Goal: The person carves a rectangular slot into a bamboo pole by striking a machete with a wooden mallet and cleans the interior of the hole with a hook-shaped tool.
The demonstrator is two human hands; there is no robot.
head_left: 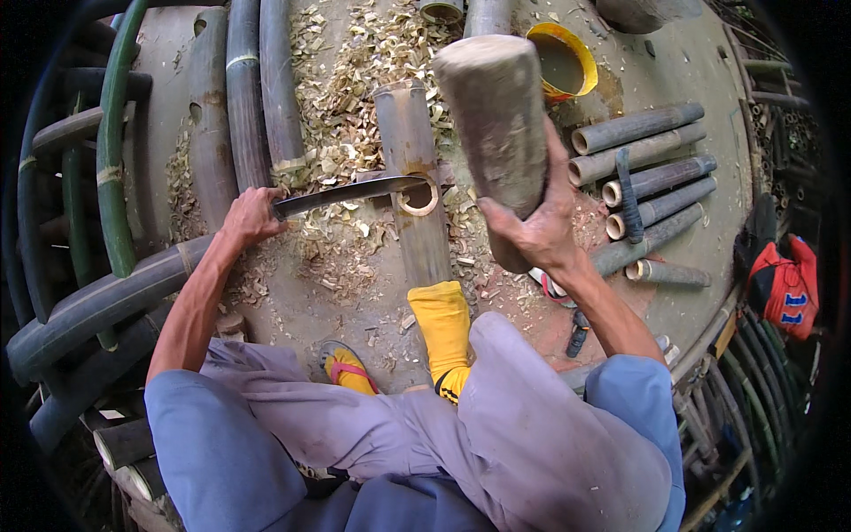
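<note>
My left hand [254, 215] is closed round the grip of a long dark machete [346, 193]. The tip of its blade lies at the pale-rimmed round hole [418, 197] in a bamboo piece [406, 129] on the ground in front of me. My foot in a yellow sock [443, 324] rests on the near end of this bamboo. A thick wooden mallet [496, 115] is raised in my right hand [542, 226], above and to the right of the hole, apart from the blade. The mallet's narrower handle end points down toward me.
Wood chips [341, 115] cover the ground around the bamboo. Long bamboo poles [244, 97] lie at left, and several cut bamboo tubes [656, 164] at right. A yellow-rimmed container of murky liquid [563, 62] stands far right. A dark-handled tool [629, 199] leans across the tubes.
</note>
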